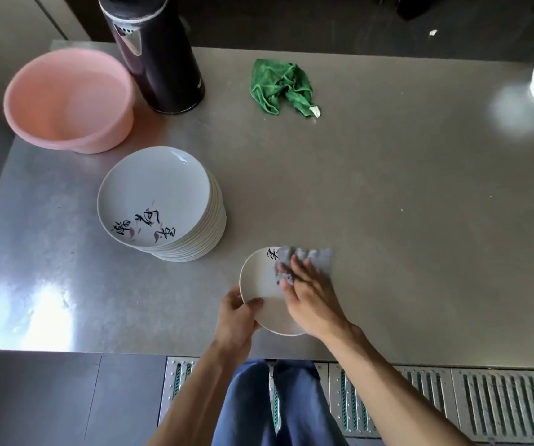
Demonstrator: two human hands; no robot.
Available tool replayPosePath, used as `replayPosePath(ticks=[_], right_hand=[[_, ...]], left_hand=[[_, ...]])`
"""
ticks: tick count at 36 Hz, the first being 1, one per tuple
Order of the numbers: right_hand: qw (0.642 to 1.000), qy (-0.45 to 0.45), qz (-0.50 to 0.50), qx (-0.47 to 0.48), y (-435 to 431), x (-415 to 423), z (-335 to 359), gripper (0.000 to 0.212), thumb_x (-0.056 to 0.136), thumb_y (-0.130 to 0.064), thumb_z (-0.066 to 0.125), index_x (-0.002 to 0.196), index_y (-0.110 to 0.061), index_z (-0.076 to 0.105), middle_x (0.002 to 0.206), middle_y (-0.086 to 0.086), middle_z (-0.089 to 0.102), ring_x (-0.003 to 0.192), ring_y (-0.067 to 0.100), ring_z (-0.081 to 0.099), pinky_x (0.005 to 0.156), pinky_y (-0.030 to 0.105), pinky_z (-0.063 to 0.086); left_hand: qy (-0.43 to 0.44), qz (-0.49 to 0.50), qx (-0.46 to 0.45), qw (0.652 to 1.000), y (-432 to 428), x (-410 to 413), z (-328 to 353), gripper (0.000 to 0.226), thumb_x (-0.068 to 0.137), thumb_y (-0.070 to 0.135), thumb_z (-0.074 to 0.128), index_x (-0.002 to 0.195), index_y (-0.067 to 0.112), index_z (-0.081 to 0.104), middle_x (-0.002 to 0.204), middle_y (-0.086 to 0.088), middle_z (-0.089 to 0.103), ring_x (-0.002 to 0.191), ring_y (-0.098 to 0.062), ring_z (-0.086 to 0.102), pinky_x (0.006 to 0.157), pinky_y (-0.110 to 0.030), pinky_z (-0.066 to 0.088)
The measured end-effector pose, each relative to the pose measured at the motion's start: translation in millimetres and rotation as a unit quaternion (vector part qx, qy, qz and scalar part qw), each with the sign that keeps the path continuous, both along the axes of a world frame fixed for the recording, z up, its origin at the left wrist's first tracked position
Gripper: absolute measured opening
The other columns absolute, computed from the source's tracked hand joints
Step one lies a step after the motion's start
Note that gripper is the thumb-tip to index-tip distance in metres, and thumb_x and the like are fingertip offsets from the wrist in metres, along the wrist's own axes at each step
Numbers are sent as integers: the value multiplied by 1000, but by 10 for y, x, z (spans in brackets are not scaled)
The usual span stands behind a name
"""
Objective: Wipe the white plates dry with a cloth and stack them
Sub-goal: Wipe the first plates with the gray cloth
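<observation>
Nearest, the left hand (236, 313) grips the rim of a white plate (259, 280) at the bench's (388, 204) front edge; the right hand (307, 294), fingers flat, presses a grey cloth (318, 256) onto it. Farther left stands the plate stack (162, 194), beyond it a pink basin (69, 98).
</observation>
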State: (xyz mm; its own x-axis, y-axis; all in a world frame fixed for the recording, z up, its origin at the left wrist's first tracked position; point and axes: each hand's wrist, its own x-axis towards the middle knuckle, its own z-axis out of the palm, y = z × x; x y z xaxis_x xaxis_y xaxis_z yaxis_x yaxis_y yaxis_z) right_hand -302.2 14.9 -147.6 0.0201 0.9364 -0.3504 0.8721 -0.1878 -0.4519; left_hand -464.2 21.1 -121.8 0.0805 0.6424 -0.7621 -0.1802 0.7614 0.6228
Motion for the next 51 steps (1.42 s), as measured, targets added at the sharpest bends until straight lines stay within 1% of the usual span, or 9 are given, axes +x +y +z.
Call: replayPosePath(ticks=[7,14,18,22,28,35,40,43,51], right_hand=[[999,20,-25,-16,-35,91,89,49,108,-38,28,154,-24,37,165,-2,21,153,14,13,121,25,1],[980,74,167,78,-216,101,297,59,93,-56,59,144,-27,52,154,-5,44,144,11,37,122,32,20],[976,53,127,168,-155,117,396,57,69,-6,78,122,-24,70,123,-8,69,111,17,63,101,38,48],[957,93,129,244,13,206,537,46,73,-5,48,111,-20,70,107,-7,71,98,19,64,93,35,48],[953,200,55,222,301,474,716,38,76,4,73,106,-19,71,96,-8,69,85,10,62,78,16,43],[927,346,-64,129,531,651,841,29,83,-29,79,109,-38,71,106,-28,71,98,-4,67,84,13,50],[883,316,-262,229,524,602,646,16,93,-28,65,106,-21,72,95,-34,70,94,-10,66,81,14,48],[864,265,-322,283,428,502,544,21,97,-38,56,107,-24,67,94,-32,69,88,-10,65,76,8,46],[968,179,-111,137,54,64,63,56,98,-15,60,150,-13,42,157,4,38,144,22,39,118,27,29]], left_hand=[[15,19,20,999,120,78,64,41,91,-18,42,100,11,69,84,-4,75,83,-21,68,63,-31,58],[-15,77,19,997,368,-1,139,54,91,-18,39,138,5,52,127,-30,63,105,-38,66,69,-41,61],[-44,84,1,996,349,13,155,79,92,-17,40,150,37,34,127,-16,62,111,-37,67,71,-45,62],[-11,45,34,998,356,0,190,33,103,8,48,125,30,57,105,-9,66,85,-19,74,68,-32,62],[202,-181,253,929,455,-237,209,39,98,60,47,106,29,70,135,9,45,138,-3,37,112,-17,26],[141,-272,364,880,602,-295,250,9,101,23,60,95,20,66,82,15,63,78,-1,58,69,-15,45],[60,-212,282,934,485,-201,191,27,97,27,64,102,1,70,96,-18,67,90,-20,64,81,-44,54],[26,-159,191,968,320,-148,109,31,95,30,65,103,0,63,91,-11,66,88,-25,63,76,-50,57],[-8,-41,29,999,193,-24,-102,21,102,27,60,112,9,63,99,-8,73,89,-20,71,71,-35,60]])
